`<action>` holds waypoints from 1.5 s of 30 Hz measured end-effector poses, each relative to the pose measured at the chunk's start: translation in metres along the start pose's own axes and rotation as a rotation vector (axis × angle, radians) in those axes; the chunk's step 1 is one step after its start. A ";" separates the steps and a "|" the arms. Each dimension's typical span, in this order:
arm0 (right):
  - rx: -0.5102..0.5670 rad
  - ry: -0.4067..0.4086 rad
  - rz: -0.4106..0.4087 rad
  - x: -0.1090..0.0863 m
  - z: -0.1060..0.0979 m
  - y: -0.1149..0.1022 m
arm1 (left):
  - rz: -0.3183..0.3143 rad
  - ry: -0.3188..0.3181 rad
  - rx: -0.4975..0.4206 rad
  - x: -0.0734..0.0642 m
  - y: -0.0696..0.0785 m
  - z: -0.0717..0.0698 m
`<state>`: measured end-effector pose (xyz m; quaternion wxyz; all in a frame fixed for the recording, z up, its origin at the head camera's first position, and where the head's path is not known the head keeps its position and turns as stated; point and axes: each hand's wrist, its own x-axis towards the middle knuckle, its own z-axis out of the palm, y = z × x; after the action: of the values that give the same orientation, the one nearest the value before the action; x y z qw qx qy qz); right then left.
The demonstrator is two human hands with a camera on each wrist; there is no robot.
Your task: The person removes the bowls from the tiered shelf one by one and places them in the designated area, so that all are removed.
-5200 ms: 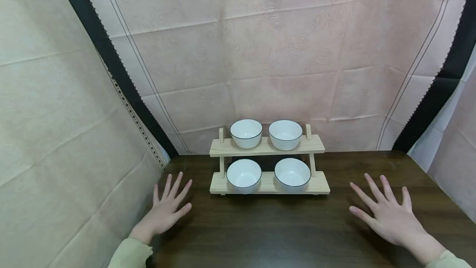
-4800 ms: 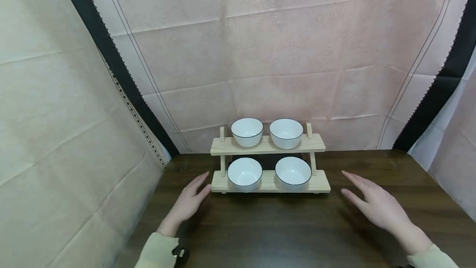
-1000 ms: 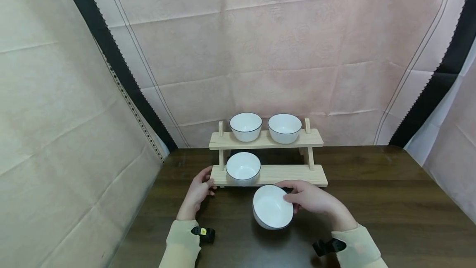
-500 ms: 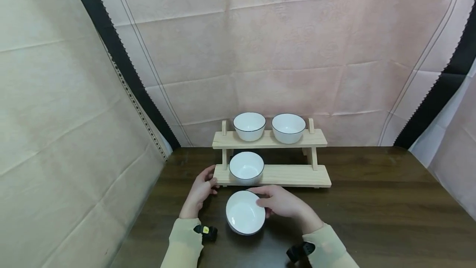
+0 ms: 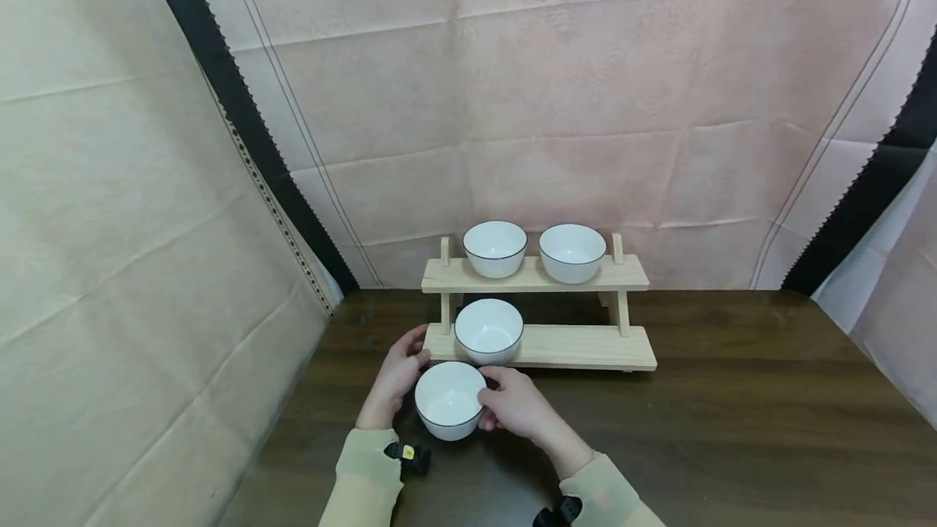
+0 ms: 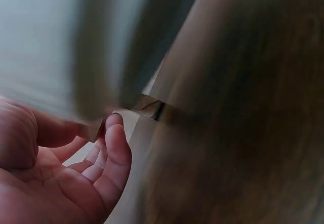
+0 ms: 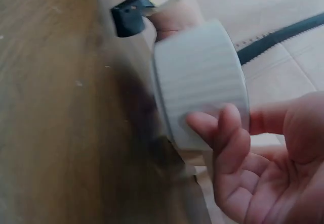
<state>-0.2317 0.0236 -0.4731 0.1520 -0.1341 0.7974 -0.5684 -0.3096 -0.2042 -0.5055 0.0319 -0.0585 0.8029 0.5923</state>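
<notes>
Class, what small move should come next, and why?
Perhaps the left hand should release the wooden rack and take the held bowl: the right hand pinches only its right side, and its free left side is close to the left hand.

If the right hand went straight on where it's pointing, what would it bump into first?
Probably the left hand, which holds the rack at its left end; the bowl in the right hand would get there first. Heights are unclear, so it might bump the rack instead.
</notes>
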 end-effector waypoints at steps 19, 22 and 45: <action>-0.036 0.034 -0.001 0.003 0.011 0.004 | 0.020 0.024 0.039 -0.001 -0.001 0.001; -0.034 0.017 0.003 0.003 0.012 0.003 | 0.031 0.028 0.045 -0.001 -0.001 0.001; -0.034 -0.042 0.008 0.002 0.010 0.007 | 0.037 -0.020 -0.008 0.002 -0.003 0.001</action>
<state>-0.2298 0.0162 -0.4827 0.1687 -0.1453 0.8041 -0.5512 -0.3108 -0.2045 -0.5087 0.0288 -0.0381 0.8012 0.5965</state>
